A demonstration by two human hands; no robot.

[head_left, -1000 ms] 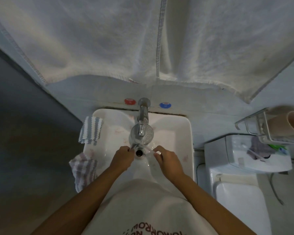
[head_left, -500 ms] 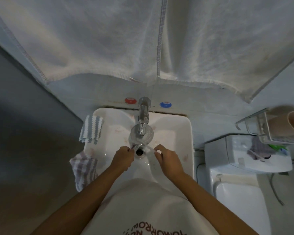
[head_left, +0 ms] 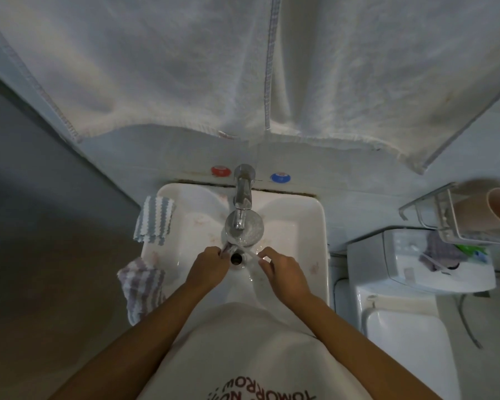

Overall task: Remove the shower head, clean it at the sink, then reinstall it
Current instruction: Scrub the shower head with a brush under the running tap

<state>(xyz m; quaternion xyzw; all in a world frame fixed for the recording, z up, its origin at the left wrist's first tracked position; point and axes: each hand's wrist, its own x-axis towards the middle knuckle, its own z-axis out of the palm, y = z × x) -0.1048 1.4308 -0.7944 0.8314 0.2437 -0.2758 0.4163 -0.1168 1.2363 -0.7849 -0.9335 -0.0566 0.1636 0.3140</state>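
I have the shower head (head_left: pixel 244 230) down in the white sink (head_left: pixel 315 226), its round chrome face lying directly under the tap (head_left: pixel 243 194), just beyond the drain hole. My left hand (head_left: pixel 210 265) is curled round its handle end at the near left, and my right hand (head_left: pixel 283 268) pinches something pale and thin, perhaps a cloth or a strap, though I cannot tell which. I judge the head light and rigid but slick with water on chrome, so I would grip the narrow handle rather than the smooth round face.
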